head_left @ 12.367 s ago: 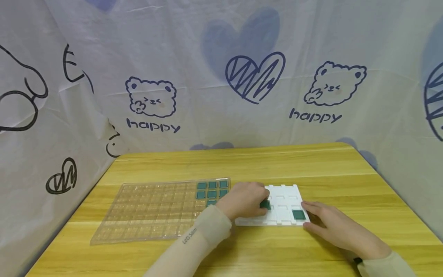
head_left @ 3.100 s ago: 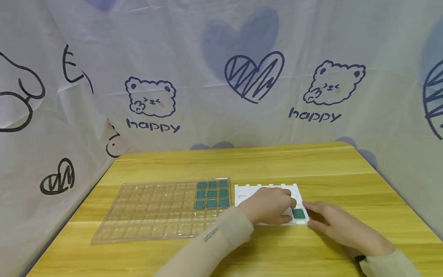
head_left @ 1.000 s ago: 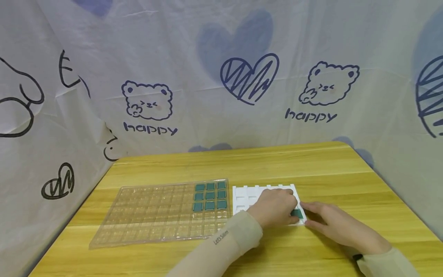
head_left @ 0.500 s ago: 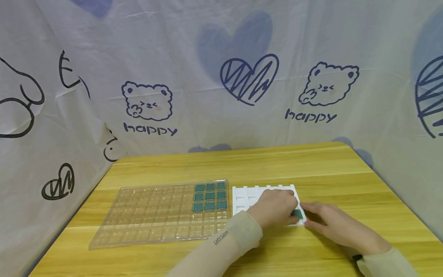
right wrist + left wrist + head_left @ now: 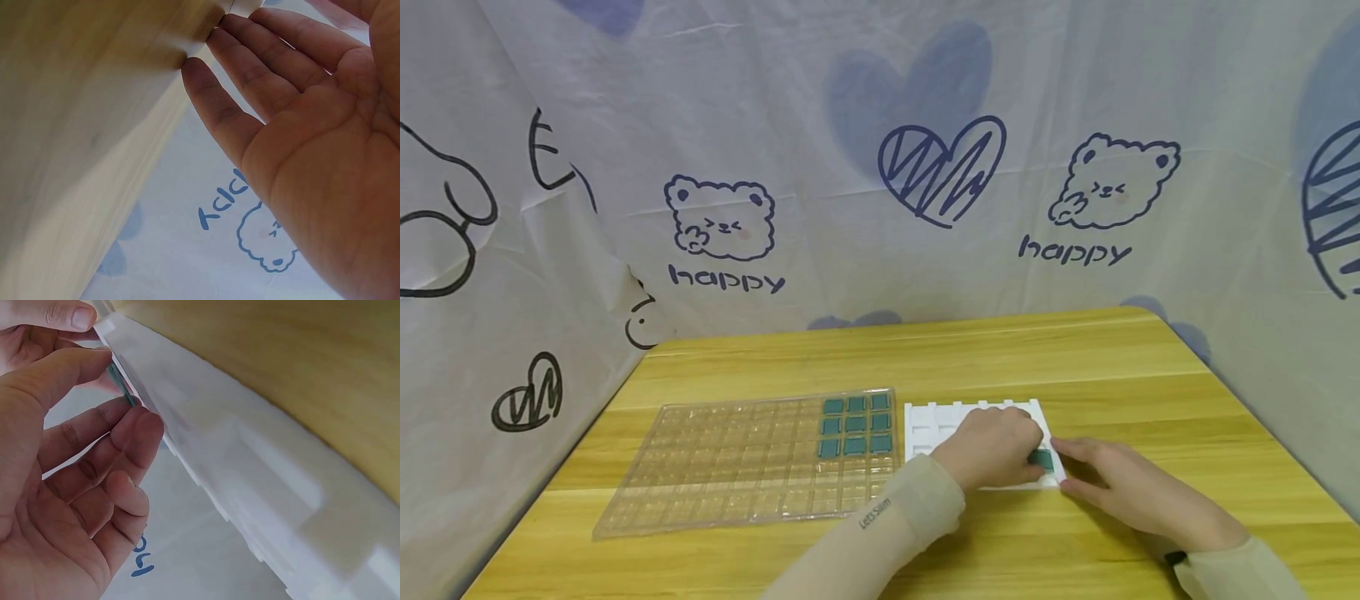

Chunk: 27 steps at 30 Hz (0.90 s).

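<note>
A small square green tile (image 5: 1042, 459) is at the lower right corner of the white slotted tray (image 5: 923, 433). My left hand (image 5: 992, 447) reaches over that tray and pinches the tile between thumb and fingertips. In the left wrist view, the tile (image 5: 120, 382) shows edge-on, close over the white surface, partly covered by the fingers. My right hand (image 5: 1123, 483) rests at the tray's right end, thumb and fingertips right at its edge. In the right wrist view its fingers (image 5: 219, 115) are extended, tips down at the table. The left hand and forearm hide part of the white tray.
Left of the white tray lies a wide clear plastic tray (image 5: 722, 467) with many compartments. Several green tiles (image 5: 855, 424) fill three rows at its upper right; the other compartments look bare. A wooden table (image 5: 775, 358) carries both trays, with a printed cloth (image 5: 842, 242) hanging behind.
Since 12.4 s ago, the left hand has moved right across the white tray, and the clear tray has gained a green tile. Just now, the corner tile has shifted slightly up and left.
</note>
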Each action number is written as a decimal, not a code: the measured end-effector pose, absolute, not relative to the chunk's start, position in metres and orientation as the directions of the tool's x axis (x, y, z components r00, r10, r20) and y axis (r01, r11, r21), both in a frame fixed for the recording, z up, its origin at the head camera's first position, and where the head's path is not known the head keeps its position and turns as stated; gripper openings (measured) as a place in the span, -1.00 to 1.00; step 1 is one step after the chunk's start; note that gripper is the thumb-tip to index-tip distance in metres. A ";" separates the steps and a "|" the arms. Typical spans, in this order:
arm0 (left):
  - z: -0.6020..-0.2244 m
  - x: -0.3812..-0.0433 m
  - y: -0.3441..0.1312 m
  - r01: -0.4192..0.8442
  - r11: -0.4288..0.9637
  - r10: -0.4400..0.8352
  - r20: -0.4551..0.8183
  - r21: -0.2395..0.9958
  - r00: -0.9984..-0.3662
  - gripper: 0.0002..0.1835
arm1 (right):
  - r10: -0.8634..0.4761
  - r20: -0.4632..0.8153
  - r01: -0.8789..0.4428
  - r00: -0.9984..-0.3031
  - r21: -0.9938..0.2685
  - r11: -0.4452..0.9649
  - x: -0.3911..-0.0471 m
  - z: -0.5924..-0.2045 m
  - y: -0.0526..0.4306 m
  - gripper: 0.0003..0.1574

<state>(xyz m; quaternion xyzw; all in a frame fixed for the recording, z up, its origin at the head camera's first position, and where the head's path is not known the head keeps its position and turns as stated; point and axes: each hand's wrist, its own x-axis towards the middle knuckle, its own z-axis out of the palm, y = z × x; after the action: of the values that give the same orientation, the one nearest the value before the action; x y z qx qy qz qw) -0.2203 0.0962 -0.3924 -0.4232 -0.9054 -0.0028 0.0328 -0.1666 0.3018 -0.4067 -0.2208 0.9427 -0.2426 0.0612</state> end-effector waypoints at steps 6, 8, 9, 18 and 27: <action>-0.391 -0.222 0.093 0.766 0.643 0.765 0.048 -0.009 -0.642 -0.71 | -0.455 0.020 -0.412 -0.890 -0.465 0.784 -0.167 -0.409 0.302 -0.32; -0.390 -0.222 0.092 0.764 0.645 0.764 0.039 -0.008 -0.644 -0.71 | -0.450 0.017 -0.405 -0.893 -0.466 0.787 -0.167 -0.409 0.302 -0.32; -0.389 -0.222 0.091 0.763 0.646 0.763 0.034 -0.008 -0.646 -0.71 | -0.448 0.016 -0.403 -0.894 -0.466 0.788 -0.167 -0.409 0.301 -0.32; -0.381 -0.227 0.076 0.757 0.653 0.758 0.029 -0.019 -0.652 -0.76 | -0.436 -0.040 -0.365 -0.899 -0.481 0.797 -0.168 -0.407 0.301 -0.27; -0.378 -0.233 0.055 0.735 0.678 0.735 0.008 -0.003 -0.678 -0.80 | -0.439 -0.046 -0.372 -0.897 -0.459 0.807 -0.172 -0.408 0.298 -0.23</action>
<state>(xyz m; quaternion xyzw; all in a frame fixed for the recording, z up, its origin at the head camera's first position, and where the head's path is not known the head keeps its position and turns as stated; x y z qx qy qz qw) -0.2329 0.0553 -0.3781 -0.4012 -0.9160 -0.0001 0.0041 -0.1716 0.2983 -0.4083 -0.2140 0.9475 -0.2253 0.0750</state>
